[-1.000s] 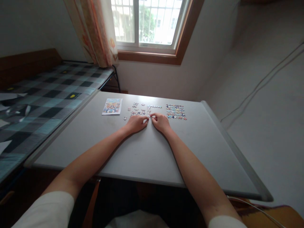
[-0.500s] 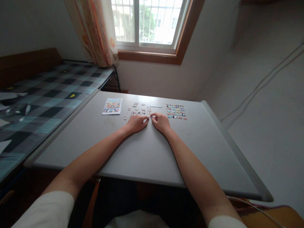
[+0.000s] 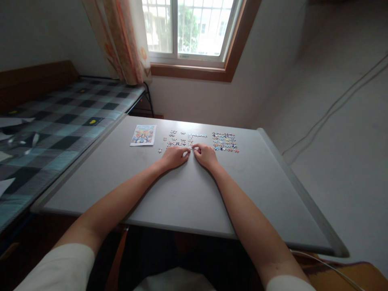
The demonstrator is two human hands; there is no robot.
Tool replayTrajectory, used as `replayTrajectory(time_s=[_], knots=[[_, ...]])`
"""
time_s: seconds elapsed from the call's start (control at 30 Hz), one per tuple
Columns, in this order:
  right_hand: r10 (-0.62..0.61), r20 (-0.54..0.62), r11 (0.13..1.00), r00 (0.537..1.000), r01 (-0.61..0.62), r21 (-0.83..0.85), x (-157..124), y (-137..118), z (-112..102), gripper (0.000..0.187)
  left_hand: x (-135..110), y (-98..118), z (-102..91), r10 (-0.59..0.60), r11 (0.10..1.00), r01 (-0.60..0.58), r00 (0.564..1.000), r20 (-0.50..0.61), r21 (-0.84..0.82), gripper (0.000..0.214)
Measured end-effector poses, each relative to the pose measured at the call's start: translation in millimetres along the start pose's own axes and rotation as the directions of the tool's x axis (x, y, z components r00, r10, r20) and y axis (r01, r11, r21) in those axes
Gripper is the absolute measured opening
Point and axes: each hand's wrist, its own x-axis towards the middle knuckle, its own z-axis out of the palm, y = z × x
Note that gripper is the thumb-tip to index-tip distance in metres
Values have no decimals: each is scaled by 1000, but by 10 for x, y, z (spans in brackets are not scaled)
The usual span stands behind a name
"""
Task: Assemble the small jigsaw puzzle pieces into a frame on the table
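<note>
My left hand (image 3: 176, 157) rests on the grey table with its fingers curled toward the lower end of a joined strip of jigsaw pieces (image 3: 197, 136). That strip forms a corner, one arm running right and the other down toward my hands. Opposite, my right hand (image 3: 205, 155) is closed, thumb and index finger pinched at a puzzle piece (image 3: 190, 148) at the strip's lower end. The fingertips of both hands nearly meet there. Loose jigsaw pieces (image 3: 176, 143) lie just beyond my left hand. Whether the left fingers hold a piece is too small to tell.
Right of the strip, rows of jigsaw pieces (image 3: 224, 142) lie close together. A printed picture sheet (image 3: 143, 135) lies at the left on the table (image 3: 182, 194). Beyond the table's left edge is a bed with a checked cover (image 3: 91, 101). A window (image 3: 188, 28) is ahead.
</note>
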Motion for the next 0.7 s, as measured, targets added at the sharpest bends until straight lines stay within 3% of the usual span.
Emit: replayTrajectory(time_s=[0.7], knots=[[5,10,1000,1000,-5,5,1,-9,-4,26,1,2,-5,-4,1000,4,1000,6,-8,33]])
